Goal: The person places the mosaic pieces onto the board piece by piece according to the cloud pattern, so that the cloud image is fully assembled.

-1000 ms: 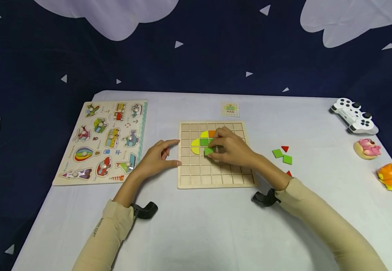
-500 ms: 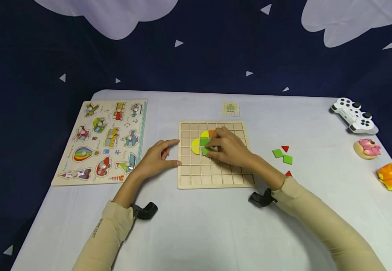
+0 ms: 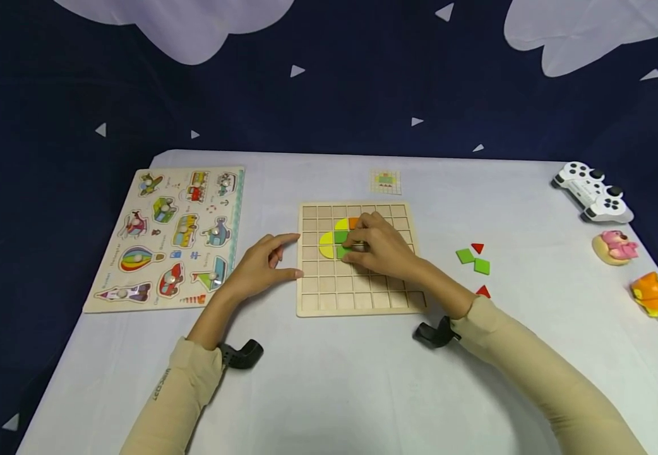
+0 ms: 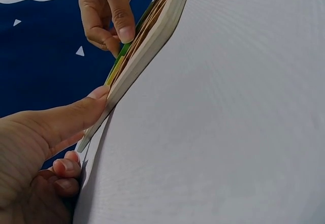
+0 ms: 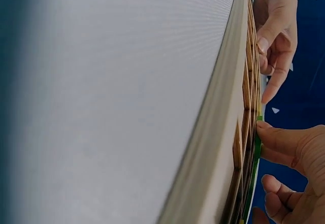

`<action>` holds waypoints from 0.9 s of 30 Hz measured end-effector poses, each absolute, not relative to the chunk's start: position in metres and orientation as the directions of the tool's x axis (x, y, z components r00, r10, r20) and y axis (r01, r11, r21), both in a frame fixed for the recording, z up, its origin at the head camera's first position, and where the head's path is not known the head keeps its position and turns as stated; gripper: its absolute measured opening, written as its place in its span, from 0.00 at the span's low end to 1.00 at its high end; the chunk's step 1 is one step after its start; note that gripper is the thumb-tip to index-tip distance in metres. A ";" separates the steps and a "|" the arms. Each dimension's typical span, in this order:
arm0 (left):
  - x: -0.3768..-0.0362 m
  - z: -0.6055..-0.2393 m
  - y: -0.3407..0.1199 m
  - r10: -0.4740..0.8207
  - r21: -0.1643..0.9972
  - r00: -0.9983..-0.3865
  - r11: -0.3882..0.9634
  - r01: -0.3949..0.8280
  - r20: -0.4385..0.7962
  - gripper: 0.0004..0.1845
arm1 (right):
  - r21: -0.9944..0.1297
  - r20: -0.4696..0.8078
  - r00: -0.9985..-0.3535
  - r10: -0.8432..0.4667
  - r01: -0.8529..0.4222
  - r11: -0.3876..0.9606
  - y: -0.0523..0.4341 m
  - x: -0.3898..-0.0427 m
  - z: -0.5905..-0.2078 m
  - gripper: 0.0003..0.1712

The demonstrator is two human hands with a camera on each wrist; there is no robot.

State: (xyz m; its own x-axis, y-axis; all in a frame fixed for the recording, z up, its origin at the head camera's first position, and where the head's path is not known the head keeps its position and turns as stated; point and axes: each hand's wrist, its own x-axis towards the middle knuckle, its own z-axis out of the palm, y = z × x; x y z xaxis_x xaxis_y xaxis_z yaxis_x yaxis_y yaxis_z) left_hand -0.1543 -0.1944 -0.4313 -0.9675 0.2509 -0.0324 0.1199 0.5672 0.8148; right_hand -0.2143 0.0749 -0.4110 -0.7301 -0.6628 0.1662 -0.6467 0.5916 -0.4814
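My right hand (image 3: 382, 248) is over the middle of a wooden grid board (image 3: 320, 303), its thumb and fingers at a green square tile (image 3: 342, 253). This tile sits just below another green tile (image 3: 341, 237) and beside a yellow rounded piece (image 3: 326, 245). A second yellow piece (image 3: 341, 224) and an orange piece (image 3: 353, 223) lie higher up; my right hand hides the cells to their right. My left hand (image 3: 261, 265) touches the board's left edge with extended thumb and index finger, spread apart. In the left wrist view, the left thumb (image 4: 84, 113) rests along the board's edge.
Loose green tiles (image 3: 481, 266) and red triangles (image 3: 478, 248) lie right of the board. A small pattern card (image 3: 386, 182) is behind it. A vehicle puzzle (image 3: 184, 272) lies left; a white game controller (image 3: 593, 193), a pink toy (image 3: 619, 246) and an orange toy (image 3: 654, 296) stand far right.
My right hand has shifted slightly left with the green tile, which now lines up under the other green tile and beside the yellow piece. The left hand stays at the board's edge.
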 end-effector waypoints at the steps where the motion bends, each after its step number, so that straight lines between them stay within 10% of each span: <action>1: -0.154 -0.431 -0.195 0.250 0.814 -0.968 0.568 0.120 -0.031 0.39 | -0.481 0.162 -0.732 -0.661 -0.644 0.595 0.074 -0.215 -0.411 0.11; 27: -0.154 -0.432 -0.194 0.252 0.817 -0.967 0.563 0.128 -0.022 0.39 | -0.419 0.175 -0.738 -0.651 -0.655 0.629 0.076 -0.204 -0.411 0.14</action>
